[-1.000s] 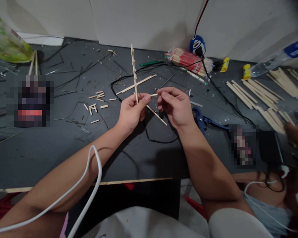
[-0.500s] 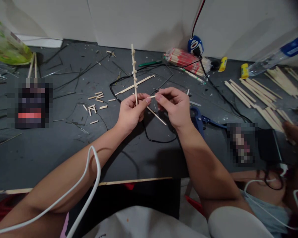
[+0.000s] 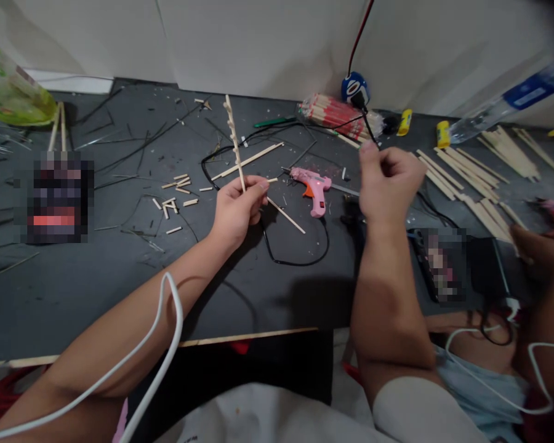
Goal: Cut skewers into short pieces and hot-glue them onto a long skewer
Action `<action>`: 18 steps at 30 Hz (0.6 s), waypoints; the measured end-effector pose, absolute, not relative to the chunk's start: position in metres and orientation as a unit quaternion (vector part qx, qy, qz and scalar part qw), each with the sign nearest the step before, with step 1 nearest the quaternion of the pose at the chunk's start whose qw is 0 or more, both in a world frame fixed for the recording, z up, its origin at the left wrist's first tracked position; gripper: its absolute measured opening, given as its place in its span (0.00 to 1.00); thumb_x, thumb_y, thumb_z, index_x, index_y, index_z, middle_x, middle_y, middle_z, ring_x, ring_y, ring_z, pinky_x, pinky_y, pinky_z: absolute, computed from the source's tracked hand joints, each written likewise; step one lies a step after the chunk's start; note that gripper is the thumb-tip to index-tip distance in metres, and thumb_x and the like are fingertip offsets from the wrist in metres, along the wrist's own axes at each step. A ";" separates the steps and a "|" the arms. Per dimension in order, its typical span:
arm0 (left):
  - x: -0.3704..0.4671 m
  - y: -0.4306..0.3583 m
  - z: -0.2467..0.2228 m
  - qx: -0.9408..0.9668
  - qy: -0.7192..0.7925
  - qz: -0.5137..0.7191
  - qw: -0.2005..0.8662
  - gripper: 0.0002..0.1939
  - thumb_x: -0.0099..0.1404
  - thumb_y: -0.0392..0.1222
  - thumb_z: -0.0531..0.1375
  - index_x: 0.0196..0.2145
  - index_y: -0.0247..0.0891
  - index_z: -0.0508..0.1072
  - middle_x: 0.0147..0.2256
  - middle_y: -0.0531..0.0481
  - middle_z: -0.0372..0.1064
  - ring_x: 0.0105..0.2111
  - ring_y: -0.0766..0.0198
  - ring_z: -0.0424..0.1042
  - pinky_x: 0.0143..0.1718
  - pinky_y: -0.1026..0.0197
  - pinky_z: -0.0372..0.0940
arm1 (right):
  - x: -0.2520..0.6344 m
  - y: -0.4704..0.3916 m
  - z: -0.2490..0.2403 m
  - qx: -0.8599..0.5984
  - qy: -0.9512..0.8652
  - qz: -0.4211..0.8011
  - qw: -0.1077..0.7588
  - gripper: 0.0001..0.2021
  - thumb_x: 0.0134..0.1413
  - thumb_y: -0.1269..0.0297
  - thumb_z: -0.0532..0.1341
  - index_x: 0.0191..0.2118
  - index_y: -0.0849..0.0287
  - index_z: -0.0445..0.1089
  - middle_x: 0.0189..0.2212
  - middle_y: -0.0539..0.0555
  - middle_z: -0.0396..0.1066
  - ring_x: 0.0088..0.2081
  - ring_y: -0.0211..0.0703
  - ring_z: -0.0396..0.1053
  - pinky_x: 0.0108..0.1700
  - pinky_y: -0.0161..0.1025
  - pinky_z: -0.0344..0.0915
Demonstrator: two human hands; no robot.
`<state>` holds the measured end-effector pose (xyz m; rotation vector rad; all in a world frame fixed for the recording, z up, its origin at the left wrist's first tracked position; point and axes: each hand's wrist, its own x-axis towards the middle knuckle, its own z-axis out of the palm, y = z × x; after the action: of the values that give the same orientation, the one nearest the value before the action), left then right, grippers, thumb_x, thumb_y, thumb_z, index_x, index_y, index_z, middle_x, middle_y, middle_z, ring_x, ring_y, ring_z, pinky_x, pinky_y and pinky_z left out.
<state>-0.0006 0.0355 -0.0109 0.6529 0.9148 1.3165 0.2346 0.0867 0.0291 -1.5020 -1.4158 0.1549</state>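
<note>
My left hand [image 3: 236, 212] pinches a thin wooden stick [image 3: 234, 140] that rises tilted from the fingers, with small bumps of wood along its upper part. A short pale stick piece [image 3: 272, 180] pokes out past the fingertips of the same hand. Raised well to the right is my right hand [image 3: 390, 184], its fingers curled closed; whatever they hold, if anything, is hidden. Between the hands a pink glue gun [image 3: 323, 183] with an orange trigger lies on the dark table [image 3: 305, 295]. A longer thin stick [image 3: 286, 215] lies below it, near my left hand.
Short cut sticks [image 3: 175, 206] lie left of my left hand. A bag of red-wrapped sticks [image 3: 335, 114] rests by the wall. Flat wooden strips [image 3: 471, 169], a plastic bottle [image 3: 489, 114] and a phone [image 3: 436, 264] are at right. Another person's hand [image 3: 542, 249] is at the right edge.
My right hand has left the short piece at my left fingertips and moved right and up, uncovering the glue gun. My left hand shifted slightly left, and its stick leans more to the left.
</note>
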 end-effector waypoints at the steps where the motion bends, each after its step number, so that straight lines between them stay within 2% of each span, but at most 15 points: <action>1: -0.001 0.036 -0.011 0.284 0.398 0.583 0.649 0.09 0.60 0.44 0.71 0.35 0.39 0.76 0.22 0.57 0.67 0.15 0.78 0.46 0.15 0.69 0.42 | 0.237 0.086 0.029 -0.658 -0.605 0.067 0.443 0.26 0.60 0.40 0.65 0.21 0.54 0.67 0.18 0.49 0.62 0.23 0.41 0.59 0.31 0.43 0.59; 4: -0.002 0.037 -0.010 0.279 0.382 0.593 0.652 0.07 0.59 0.41 0.70 0.33 0.39 0.76 0.22 0.57 0.67 0.15 0.78 0.45 0.15 0.69 0.41 | 0.233 0.082 0.024 -0.727 -0.642 0.119 0.214 0.27 0.49 0.33 0.70 0.21 0.53 0.70 0.18 0.52 0.68 0.23 0.45 0.63 0.32 0.44 0.61; 6: -0.002 0.038 -0.010 0.280 0.375 0.598 0.651 0.07 0.59 0.40 0.70 0.33 0.38 0.76 0.22 0.57 0.68 0.15 0.78 0.45 0.16 0.69 0.41 | 0.226 0.080 0.019 -0.742 -0.644 0.135 0.129 0.28 0.44 0.32 0.71 0.19 0.52 0.70 0.17 0.54 0.70 0.24 0.47 0.65 0.32 0.45 0.61; 11: -0.003 0.040 -0.011 0.273 0.378 0.609 0.642 0.07 0.58 0.40 0.70 0.32 0.38 0.75 0.20 0.58 0.65 0.14 0.78 0.45 0.15 0.69 0.41 | 0.222 0.082 0.016 -0.761 -0.619 0.175 0.088 0.27 0.45 0.34 0.71 0.21 0.53 0.69 0.21 0.54 0.76 0.26 0.48 0.70 0.31 0.45 0.61; 15: -0.005 0.041 -0.011 0.260 0.382 0.623 0.630 0.08 0.58 0.41 0.70 0.32 0.38 0.75 0.20 0.58 0.64 0.15 0.78 0.45 0.15 0.69 0.41 | 0.227 0.083 0.018 -0.759 -0.602 0.224 0.106 0.23 0.45 0.39 0.73 0.25 0.55 0.73 0.26 0.56 0.79 0.24 0.42 0.70 0.29 0.42 0.61; 18: -0.007 0.041 -0.009 0.253 0.386 0.626 0.629 0.08 0.57 0.41 0.71 0.32 0.38 0.75 0.20 0.59 0.62 0.15 0.77 0.46 0.16 0.69 0.42 | 0.231 0.082 0.018 -0.741 -0.615 0.252 0.094 0.21 0.45 0.42 0.74 0.25 0.56 0.75 0.25 0.57 0.78 0.22 0.42 0.68 0.26 0.42 0.61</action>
<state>-0.0065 0.0410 -0.0089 0.5795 0.8845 1.4330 0.2308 0.0820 0.0176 -2.1986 -1.8255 0.7479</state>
